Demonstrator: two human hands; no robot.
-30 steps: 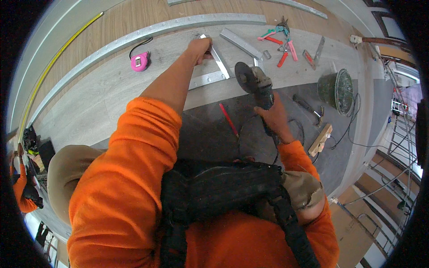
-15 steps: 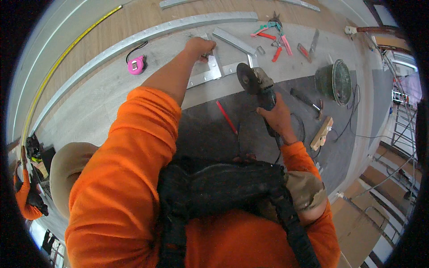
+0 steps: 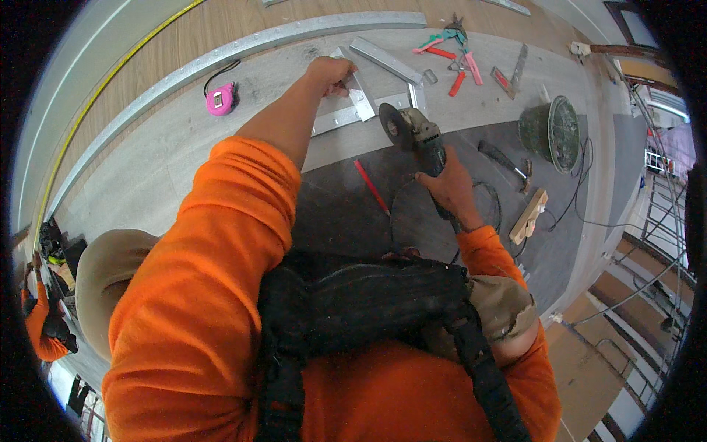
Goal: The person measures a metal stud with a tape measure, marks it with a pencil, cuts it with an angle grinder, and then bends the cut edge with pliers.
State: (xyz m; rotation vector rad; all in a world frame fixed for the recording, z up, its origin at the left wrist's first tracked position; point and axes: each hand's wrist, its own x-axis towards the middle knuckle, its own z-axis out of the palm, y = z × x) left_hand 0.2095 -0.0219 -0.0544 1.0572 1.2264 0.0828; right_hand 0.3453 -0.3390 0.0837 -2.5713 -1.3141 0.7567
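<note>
My left hand [image 3: 331, 75] is closed around a short galvanized metal channel [image 3: 359, 102], whose lower end lies over another metal strip [image 3: 340, 120] on the floor. My fingers partly hide the held piece. In my right hand [image 3: 451, 188] is an angle grinder [image 3: 428, 138], gripped by its dark body. Its thin disc [image 3: 397, 127] points up and left, just right of the channel's end and apart from it. Whether the disc spins, I cannot tell. A red pencil-like stick [image 3: 372, 187] lies on the dark floor left of the grinder.
Beyond my hands lie a loose channel [image 3: 387, 60] and a long metal profile [image 3: 294, 37]. A pink tape measure [image 3: 220, 99] is at left; snips [image 3: 451, 46], a hammer [image 3: 507, 163], a bucket [image 3: 563, 136] and a wood block [image 3: 529, 216] are at right. The grinder's cord [image 3: 498, 210] loops nearby.
The grinder in my right hand has shifted slightly left, toward the channel. The channel in my left hand has tilted, its lower end swinging a little to the right.
</note>
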